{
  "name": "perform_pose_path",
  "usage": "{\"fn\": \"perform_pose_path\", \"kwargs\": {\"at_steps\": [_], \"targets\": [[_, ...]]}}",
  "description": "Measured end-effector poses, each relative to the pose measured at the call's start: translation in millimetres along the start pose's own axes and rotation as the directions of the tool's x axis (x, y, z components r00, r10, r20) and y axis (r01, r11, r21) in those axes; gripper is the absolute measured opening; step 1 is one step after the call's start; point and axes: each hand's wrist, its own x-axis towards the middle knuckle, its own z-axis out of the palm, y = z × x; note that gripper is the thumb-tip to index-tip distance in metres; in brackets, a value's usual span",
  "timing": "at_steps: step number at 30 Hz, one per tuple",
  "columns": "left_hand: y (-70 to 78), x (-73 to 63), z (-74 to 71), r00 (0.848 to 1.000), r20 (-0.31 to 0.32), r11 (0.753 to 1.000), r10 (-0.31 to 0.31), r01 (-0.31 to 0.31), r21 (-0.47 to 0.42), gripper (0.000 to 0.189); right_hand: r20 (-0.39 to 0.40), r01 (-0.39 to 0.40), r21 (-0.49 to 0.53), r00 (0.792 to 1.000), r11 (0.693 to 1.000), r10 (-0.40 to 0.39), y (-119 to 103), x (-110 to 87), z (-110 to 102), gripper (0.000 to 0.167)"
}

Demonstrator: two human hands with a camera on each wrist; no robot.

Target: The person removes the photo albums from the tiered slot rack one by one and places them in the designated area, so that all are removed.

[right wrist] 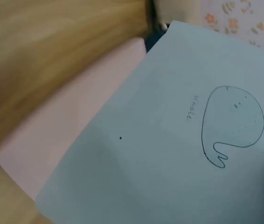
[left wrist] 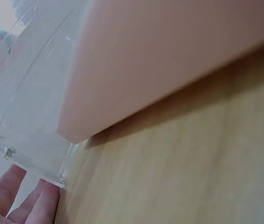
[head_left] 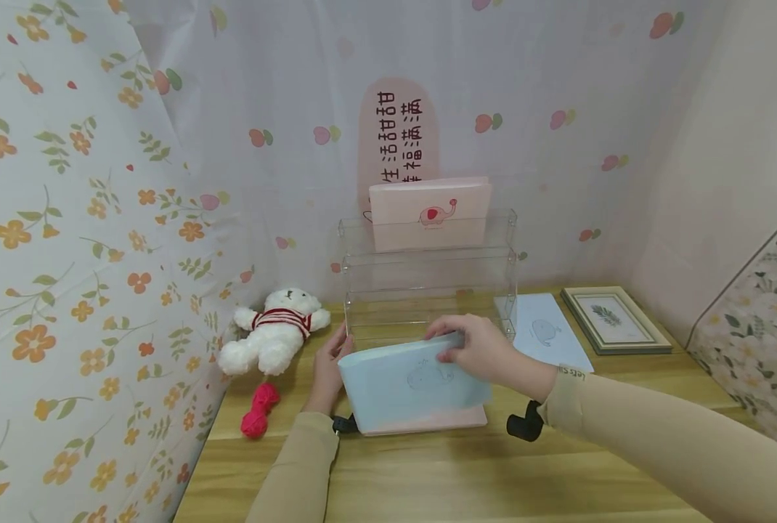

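My right hand (head_left: 476,345) pinches the upper edge of a light-blue notebook (head_left: 395,392) with a pencil-like whale drawing, tilted before the rack. A pink notebook (right wrist: 71,116) shows beneath the blue one; in the left wrist view its pink cover (left wrist: 160,56) slants close above the wood. Whether the right hand also holds the pink one cannot be told. My left hand (head_left: 326,370) grips the lower left side of a clear acrylic tiered rack (head_left: 428,272); its fingers (left wrist: 8,189) lie against the side panel's edge. Another pink notebook with a red elephant (head_left: 395,218) stands in the top tier.
A white teddy bear (head_left: 274,330) and a pink-red yarn bundle (head_left: 260,410) lie to the left. Right of the rack are a pale sheet or booklet with a whale drawing (head_left: 532,312) and a framed leaf picture (head_left: 613,319). Patterned curtains (head_left: 264,109) enclose the wooden table (head_left: 428,479).
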Motion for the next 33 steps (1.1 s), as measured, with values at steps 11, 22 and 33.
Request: {"fn": "perform_pose_path", "kwargs": {"at_steps": [11, 22, 33], "targets": [[-5.8, 1.2, -1.0, 1.0, -0.007, 1.0, 0.001, -0.001, 0.031, 0.048, 0.164, -0.217, 0.039, 0.964, 0.975, 0.208, 17, -34.9, 32, 0.035], [-4.1, 0.7, -2.0, 1.0, -0.011, 0.999, -0.024, 0.025, 0.023, 0.05, 0.304, 0.044, -0.188, 0.952, 0.981, 0.016, 34, -49.7, 41, 0.042], [-3.6, 1.2, -0.9, 0.999, -0.007, 0.999, -0.041, 0.041, 0.031, 0.048, 0.384, 0.087, -0.192, 0.923, 0.977, -0.007, 53, -48.7, 59, 0.04]]}}
